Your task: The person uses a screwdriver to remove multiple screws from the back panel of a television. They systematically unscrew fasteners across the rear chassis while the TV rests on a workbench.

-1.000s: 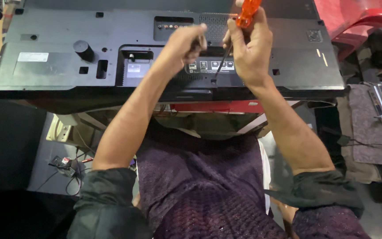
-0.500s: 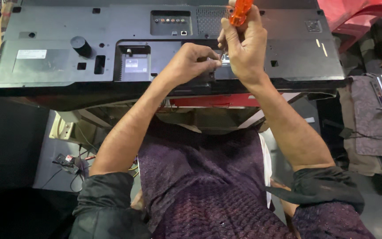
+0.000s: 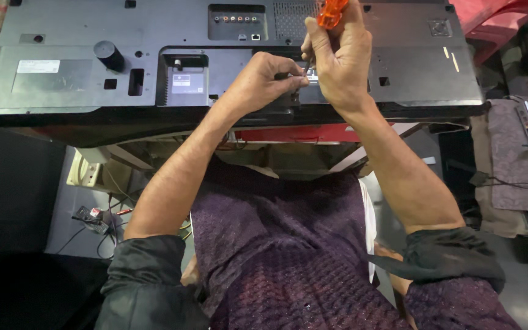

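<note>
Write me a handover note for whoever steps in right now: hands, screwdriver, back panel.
Right hand: gripping the orange-handled screwdriver, tip down at the middle of the TV back panel.
Left hand: fingers pinching at the same spot by the tip; what they hold is hidden.
Panel lies flat, back side up, cover in place.
Done: cannot tell which screws are out.
Left: likely finishing this screw point.

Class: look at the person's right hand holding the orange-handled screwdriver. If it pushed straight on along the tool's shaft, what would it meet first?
The right hand drives the screwdriver down toward the black back panel, beside the left hand's fingertips. It would probably meet the panel first; the tip itself is hidden.
</note>
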